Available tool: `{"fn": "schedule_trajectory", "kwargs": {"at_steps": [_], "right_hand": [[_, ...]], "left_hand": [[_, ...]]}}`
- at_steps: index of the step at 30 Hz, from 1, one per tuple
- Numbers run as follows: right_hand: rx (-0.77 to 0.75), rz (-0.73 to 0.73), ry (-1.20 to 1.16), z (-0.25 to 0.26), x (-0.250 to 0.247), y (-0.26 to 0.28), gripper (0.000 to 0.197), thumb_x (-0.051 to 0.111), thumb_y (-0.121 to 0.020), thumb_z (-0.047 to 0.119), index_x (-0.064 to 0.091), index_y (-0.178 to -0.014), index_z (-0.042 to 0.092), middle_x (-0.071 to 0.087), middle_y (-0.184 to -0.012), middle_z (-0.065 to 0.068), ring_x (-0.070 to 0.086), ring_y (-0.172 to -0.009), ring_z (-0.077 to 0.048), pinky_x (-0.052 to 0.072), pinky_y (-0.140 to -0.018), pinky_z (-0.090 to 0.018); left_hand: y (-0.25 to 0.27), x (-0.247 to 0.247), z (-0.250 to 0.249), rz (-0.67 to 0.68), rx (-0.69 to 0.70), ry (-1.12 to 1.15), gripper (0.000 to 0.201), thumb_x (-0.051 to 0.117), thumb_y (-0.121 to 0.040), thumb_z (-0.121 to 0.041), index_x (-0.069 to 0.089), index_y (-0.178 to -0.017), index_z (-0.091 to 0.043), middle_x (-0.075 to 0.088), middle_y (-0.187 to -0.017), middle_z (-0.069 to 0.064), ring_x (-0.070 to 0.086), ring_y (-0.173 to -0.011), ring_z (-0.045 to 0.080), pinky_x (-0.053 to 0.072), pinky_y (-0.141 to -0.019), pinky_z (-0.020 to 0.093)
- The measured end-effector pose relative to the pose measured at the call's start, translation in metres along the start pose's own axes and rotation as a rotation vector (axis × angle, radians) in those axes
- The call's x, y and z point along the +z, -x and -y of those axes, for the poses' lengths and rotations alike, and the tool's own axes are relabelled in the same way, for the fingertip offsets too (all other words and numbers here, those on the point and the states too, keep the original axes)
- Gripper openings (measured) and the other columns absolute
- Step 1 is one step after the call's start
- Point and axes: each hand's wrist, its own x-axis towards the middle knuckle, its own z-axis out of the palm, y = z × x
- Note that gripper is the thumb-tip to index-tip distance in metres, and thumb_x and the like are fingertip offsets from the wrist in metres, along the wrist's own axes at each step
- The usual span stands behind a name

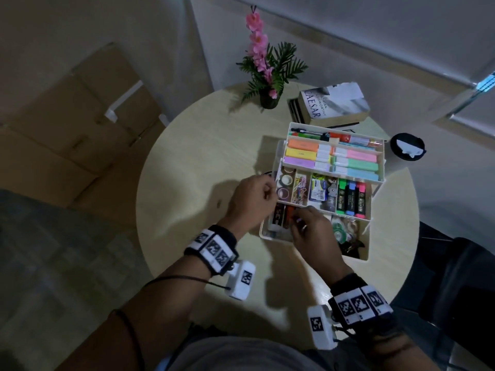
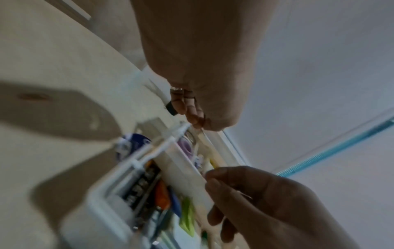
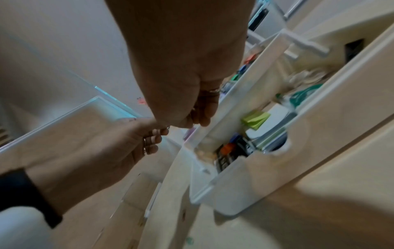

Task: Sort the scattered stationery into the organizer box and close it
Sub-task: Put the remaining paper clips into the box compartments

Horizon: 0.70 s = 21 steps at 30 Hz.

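The white organizer box (image 1: 273, 232) stands open on the round table (image 1: 201, 162), its tiers fanned out. Pastel highlighters fill the top tray (image 1: 332, 173). The middle tray (image 1: 337, 212) holds tape rolls, clips and three markers. My left hand (image 1: 267, 192) has curled fingers pinching that tray's left end (image 2: 197, 120). My right hand (image 1: 298, 219) curls over the tray's front rim (image 3: 200, 121), above the bottom compartment with its black and orange items (image 3: 226, 150). A dark round object (image 2: 132, 143) lies on the table beside the box, mostly hidden behind my left hand.
A potted pink flower (image 1: 267, 100) and stacked books (image 1: 332, 105) stand behind the box. A black round object (image 1: 407, 148) sits at the table's right edge. Cardboard boxes (image 1: 67, 129) are on the floor to the left, and something dark (image 1: 455, 263) is at the right.
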Motion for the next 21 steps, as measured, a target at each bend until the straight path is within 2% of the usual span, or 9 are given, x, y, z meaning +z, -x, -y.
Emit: {"fn": "schedule_trajectory", "kwargs": {"at_steps": [2,5,7,10,13,16,18,21], "right_hand": [[-0.055,0.157,-0.018,0.022,0.017,0.003,0.012,0.064,-0.093,0.003,0.071,-0.096,0.012,0.067,-0.09,-0.005,0.061,-0.074,-0.018,0.053,-0.068,-0.036],[-0.12,0.392,0.021,0.051,0.054,0.009,0.014,0.061,-0.096,0.008,0.072,-0.105,0.008,0.072,-0.097,-0.009,0.067,-0.082,-0.023,0.056,-0.076,-0.037],[-0.085,0.499,0.064,0.063,0.087,0.013,0.018,0.06,-0.097,0.012,0.072,-0.109,0.006,0.071,-0.101,-0.013,0.068,-0.089,-0.028,0.054,-0.081,-0.034],[0.06,0.573,0.166,0.067,0.141,0.018,0.029,0.06,-0.098,0.019,0.067,-0.123,0.006,0.068,-0.114,-0.015,0.065,-0.104,-0.032,0.05,-0.09,-0.036],[0.068,0.508,0.136,0.07,0.177,0.018,0.045,0.067,-0.09,0.021,0.058,-0.133,0.011,0.06,-0.124,-0.012,0.058,-0.107,-0.031,0.052,-0.089,-0.038],[0.04,0.359,0.175,0.067,0.198,0.012,0.066,0.078,-0.083,0.035,0.051,-0.138,0.01,0.052,-0.135,-0.008,0.045,-0.116,-0.027,0.047,-0.096,-0.034],[-0.003,0.314,0.265,0.068,0.206,0.005,0.056,0.075,-0.087,0.036,0.057,-0.131,0.008,0.052,-0.136,-0.01,0.045,-0.115,-0.03,0.048,-0.095,-0.037],[-0.109,0.294,0.367,0.07,0.209,-0.002,0.023,0.08,-0.086,0.018,0.067,-0.104,0.011,0.059,-0.118,-0.011,0.052,-0.103,-0.037,0.055,-0.077,-0.049]], "left_hand": [[0.011,-0.02,0.048,0.059,-0.067,-0.053,0.015,0.07,-0.087,-0.008,0.073,-0.098,-0.018,0.072,-0.094,-0.002,0.067,-0.08,0.015,0.059,-0.073,0.034],[0.025,-0.051,0.12,0.226,-0.225,-0.244,0.032,0.063,-0.088,0.003,0.07,-0.113,-0.016,0.065,-0.115,0.008,0.065,-0.105,0.026,0.057,-0.089,0.038],[0.031,-0.067,0.157,0.288,-0.347,-0.325,0.041,0.061,-0.089,0.005,0.065,-0.126,-0.013,0.059,-0.128,0.013,0.059,-0.119,0.032,0.052,-0.099,0.04],[0.031,-0.075,0.19,0.296,-0.441,-0.266,0.048,0.058,-0.091,0.006,0.059,-0.137,-0.01,0.052,-0.141,0.016,0.053,-0.131,0.033,0.046,-0.109,0.039],[0.025,-0.07,0.199,0.327,-0.339,-0.21,0.06,0.057,-0.092,0.008,0.052,-0.147,-0.015,0.046,-0.148,0.013,0.049,-0.134,0.031,0.044,-0.112,0.039],[0.019,-0.061,0.198,0.425,-0.156,-0.252,0.079,0.063,-0.092,0.009,0.039,-0.159,-0.025,0.04,-0.151,0.009,0.045,-0.137,0.03,0.045,-0.11,0.038],[0.014,-0.057,0.198,0.45,-0.086,-0.265,0.083,0.061,-0.092,0.012,0.038,-0.16,-0.029,0.042,-0.147,0.006,0.047,-0.132,0.028,0.048,-0.108,0.037],[0.01,-0.057,0.201,0.453,-0.016,-0.254,0.068,0.057,-0.095,0.01,0.052,-0.151,-0.029,0.048,-0.135,0.003,0.054,-0.12,0.027,0.05,-0.097,0.034]]}}
